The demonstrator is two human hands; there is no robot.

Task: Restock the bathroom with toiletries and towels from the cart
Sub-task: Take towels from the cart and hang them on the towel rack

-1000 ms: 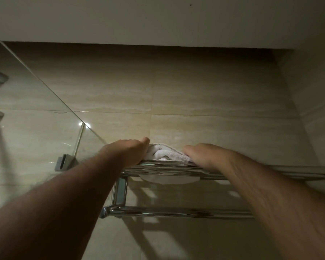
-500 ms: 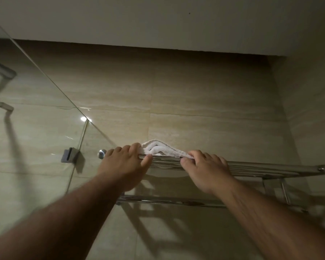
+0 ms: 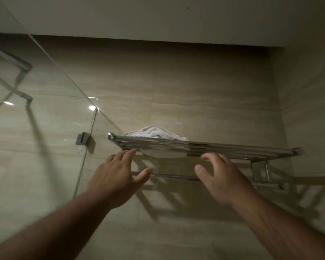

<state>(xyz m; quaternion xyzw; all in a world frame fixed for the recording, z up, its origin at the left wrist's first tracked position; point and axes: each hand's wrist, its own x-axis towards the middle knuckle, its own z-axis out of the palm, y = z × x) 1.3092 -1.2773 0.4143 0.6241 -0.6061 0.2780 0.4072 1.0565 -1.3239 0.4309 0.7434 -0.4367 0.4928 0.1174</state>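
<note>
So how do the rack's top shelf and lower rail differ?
The top shelf is several parallel bars and carries a folded white towel; the lower rail is a single bar with no towel on it. The left hand and right hand hide parts of the lower rail; the top shelf shows almost whole. Both are shiny chrome.

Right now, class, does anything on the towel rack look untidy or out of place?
Slightly. The white towel sits at the rack's left end, bunched in uneven folds, and part of it sags below the bars. The left hand and right hand are open beneath the rack.
</note>
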